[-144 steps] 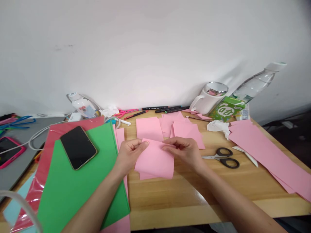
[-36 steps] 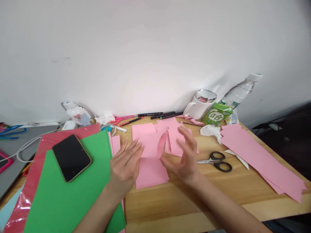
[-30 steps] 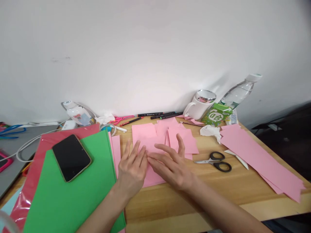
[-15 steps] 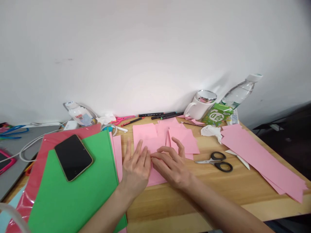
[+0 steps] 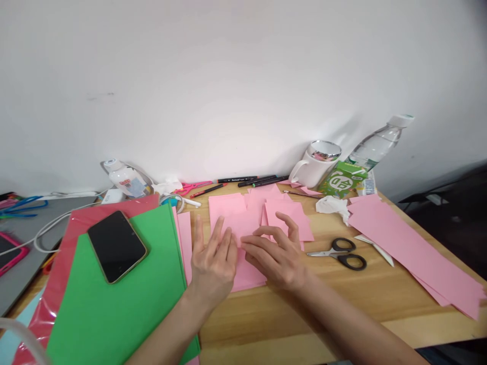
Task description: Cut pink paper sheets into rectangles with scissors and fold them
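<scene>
My left hand (image 5: 213,261) lies palm down over the left part of a pink paper square (image 5: 249,274), its fingers spread. To its right, my right hand (image 5: 279,256) hovers low over or rests on the same square, fingers apart and bent, the little finger raised. Its thumb is partly hidden under the forefinger, and contact with the paper is hard to make out. More pink squares (image 5: 289,218) lie just beyond the hands. Black-handled scissors (image 5: 338,253) rest on the wood right of my right hand.
A phone (image 5: 116,246) sits on green sheets (image 5: 125,304) at left. Long pink strips (image 5: 411,248), crumpled tissue (image 5: 333,207), a white mug (image 5: 314,167), a green carton (image 5: 342,180) and a tilted bottle (image 5: 380,142) stand or lie at right. Markers (image 5: 262,181) line the wall.
My right hand has shifted slightly right, opening a small gap to my left hand's fingertips. My left hand stays nearly in place on the paper.
</scene>
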The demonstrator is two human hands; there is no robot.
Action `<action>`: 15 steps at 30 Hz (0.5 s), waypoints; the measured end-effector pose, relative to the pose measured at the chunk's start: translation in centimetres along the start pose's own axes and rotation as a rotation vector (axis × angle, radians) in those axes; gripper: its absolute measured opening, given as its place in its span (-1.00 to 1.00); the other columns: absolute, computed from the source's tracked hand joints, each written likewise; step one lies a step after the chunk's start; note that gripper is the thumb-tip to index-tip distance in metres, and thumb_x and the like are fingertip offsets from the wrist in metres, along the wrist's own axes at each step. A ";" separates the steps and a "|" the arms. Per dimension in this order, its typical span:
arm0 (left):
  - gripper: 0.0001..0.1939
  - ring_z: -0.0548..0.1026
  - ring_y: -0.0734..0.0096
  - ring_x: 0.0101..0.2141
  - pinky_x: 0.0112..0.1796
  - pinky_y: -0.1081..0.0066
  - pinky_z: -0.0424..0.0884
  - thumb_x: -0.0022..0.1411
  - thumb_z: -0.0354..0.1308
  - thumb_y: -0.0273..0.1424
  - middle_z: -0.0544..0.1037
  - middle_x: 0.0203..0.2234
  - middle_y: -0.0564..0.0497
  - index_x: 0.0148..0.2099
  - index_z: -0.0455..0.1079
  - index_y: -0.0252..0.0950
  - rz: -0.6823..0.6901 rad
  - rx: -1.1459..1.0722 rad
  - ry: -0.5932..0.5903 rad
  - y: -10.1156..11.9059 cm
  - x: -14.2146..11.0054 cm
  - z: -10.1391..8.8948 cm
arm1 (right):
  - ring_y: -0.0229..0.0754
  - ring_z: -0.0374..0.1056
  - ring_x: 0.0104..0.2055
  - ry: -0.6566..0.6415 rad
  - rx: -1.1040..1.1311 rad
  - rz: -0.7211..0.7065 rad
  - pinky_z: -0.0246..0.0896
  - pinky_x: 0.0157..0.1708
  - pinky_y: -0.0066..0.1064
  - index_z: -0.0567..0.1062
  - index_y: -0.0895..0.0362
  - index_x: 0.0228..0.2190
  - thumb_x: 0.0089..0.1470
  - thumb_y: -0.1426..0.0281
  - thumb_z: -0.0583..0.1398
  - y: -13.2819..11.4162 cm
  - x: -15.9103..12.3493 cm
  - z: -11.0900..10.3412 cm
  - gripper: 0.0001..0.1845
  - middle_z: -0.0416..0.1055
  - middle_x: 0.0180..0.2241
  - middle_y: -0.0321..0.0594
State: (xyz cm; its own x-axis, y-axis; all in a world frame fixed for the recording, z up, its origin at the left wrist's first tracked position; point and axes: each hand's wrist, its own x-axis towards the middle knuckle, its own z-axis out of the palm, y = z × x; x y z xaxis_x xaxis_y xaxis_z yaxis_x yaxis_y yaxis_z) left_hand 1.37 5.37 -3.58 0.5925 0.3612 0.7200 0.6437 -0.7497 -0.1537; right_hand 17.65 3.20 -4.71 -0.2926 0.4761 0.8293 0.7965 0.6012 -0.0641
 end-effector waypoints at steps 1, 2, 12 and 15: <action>-0.79 0.45 -0.06 -0.08 0.00 -0.35 0.11 0.10 0.04 -0.71 0.60 -0.33 -0.21 -0.23 0.42 -0.47 -0.008 0.004 0.001 -0.2 0.0 0.0 | -0.23 0.39 -0.30 0.006 -0.006 0.001 -0.06 0.07 0.01 0.45 0.06 -0.38 0.00 0.52 0.22 0.3 0.0 -0.1 -0.87 0.56 -0.38 -0.44; -0.79 0.46 -0.04 -0.09 0.00 -0.34 0.12 0.11 0.03 -0.70 0.60 -0.32 -0.19 -0.23 0.42 -0.45 -0.015 0.014 0.001 -0.4 -0.1 0.0 | -0.22 0.39 -0.30 0.015 -0.013 0.003 -0.05 0.07 0.01 0.45 0.05 -0.37 -0.01 0.53 0.23 0.6 0.0 -0.3 -0.85 0.56 -0.38 -0.44; -0.75 0.43 0.00 -0.05 0.04 -0.32 0.05 0.13 -0.01 -0.69 0.59 -0.27 -0.16 -0.21 0.42 -0.41 -0.025 0.046 0.022 -1.8 -0.3 0.0 | -0.13 0.40 -0.26 0.078 -0.046 0.057 0.13 -0.03 -0.03 0.42 0.00 -0.29 -0.08 0.44 0.28 1.7 0.8 -0.7 -0.75 0.56 -0.30 -0.33; -0.74 0.40 -0.03 -0.02 0.04 -0.34 0.01 0.12 -0.01 -0.70 0.58 -0.24 -0.20 -0.18 0.41 -0.45 0.011 -0.009 0.014 -1.3 -0.3 0.1 | -0.11 0.36 -0.11 -0.013 0.047 0.010 0.05 0.04 0.01 0.43 0.05 -0.26 0.01 0.50 0.21 0.7 0.5 0.0 -0.79 0.54 -0.24 -0.32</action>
State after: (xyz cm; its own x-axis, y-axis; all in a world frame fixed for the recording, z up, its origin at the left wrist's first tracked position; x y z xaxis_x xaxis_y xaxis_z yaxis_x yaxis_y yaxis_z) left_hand 0.39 6.28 -3.62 0.5930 0.3449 0.7276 0.6324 -0.7588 -0.1557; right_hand 18.11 3.82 -4.35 -0.2916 0.4905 0.8212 0.7739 0.6256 -0.0989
